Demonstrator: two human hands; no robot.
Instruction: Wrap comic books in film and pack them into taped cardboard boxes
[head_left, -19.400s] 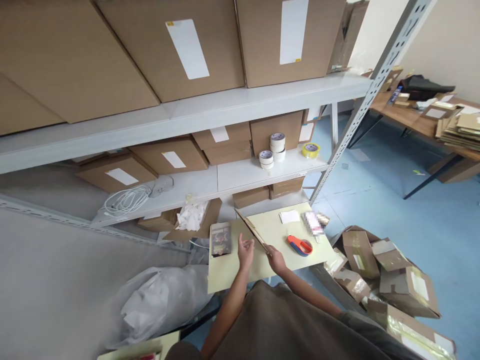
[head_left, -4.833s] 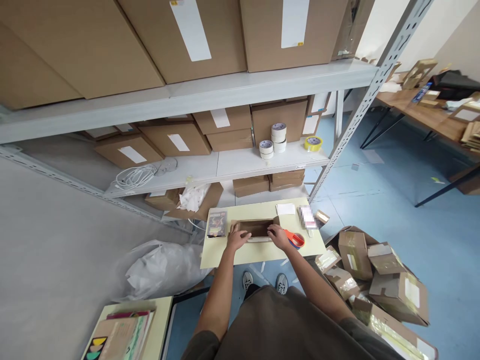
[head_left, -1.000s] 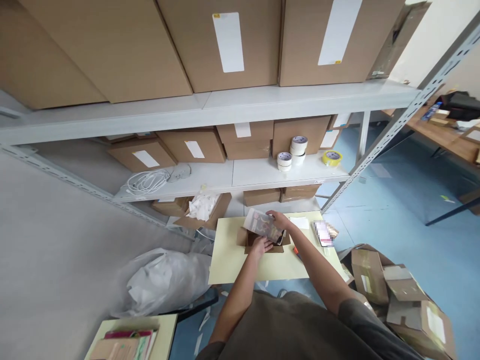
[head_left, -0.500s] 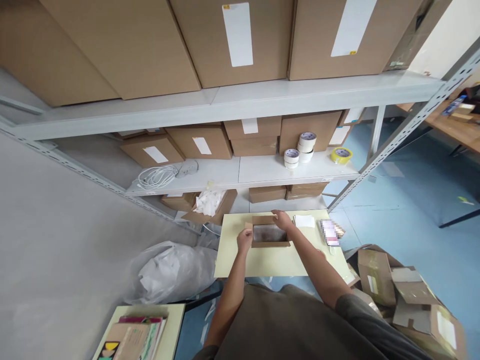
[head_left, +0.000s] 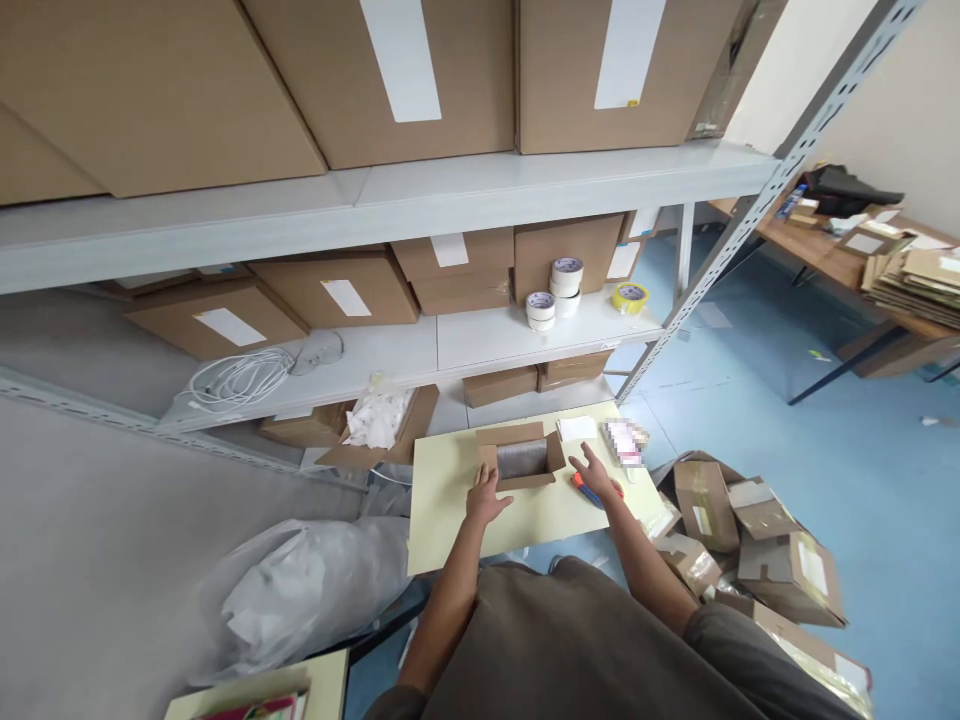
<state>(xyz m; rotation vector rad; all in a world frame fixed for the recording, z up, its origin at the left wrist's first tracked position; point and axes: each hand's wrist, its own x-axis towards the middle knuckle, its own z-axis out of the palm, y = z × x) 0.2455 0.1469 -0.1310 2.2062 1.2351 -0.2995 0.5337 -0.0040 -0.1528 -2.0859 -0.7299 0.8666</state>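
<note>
A small open cardboard box (head_left: 517, 434) stands on the pale yellow table (head_left: 442, 525) with its flaps spread. Inside it lies something grey with a plastic-like sheen (head_left: 523, 460). My left hand (head_left: 486, 496) is at the box's front left corner, fingers spread; whether it touches the cardboard I cannot tell. To the right of the box, my right hand (head_left: 591, 470) is open, fingers stretched out. Directly under it lies an orange and blue tool (head_left: 582, 487), partly hidden by the hand and forearm, its kind unclear.
White paper (head_left: 577, 429) and a blurred-out packet (head_left: 624, 442) lie at the table's right. White tape rolls (head_left: 541, 311) and a yellow tape roll (head_left: 629, 298) sit on the shelf. Cardboard boxes (head_left: 706, 508) pile on the floor right; a plastic bag (head_left: 315, 590) bulges at left.
Both hands have let go of the box's edges. My right hand has moved right and nearer to me, over the tool; the left has opened. The view has turned rightward.
</note>
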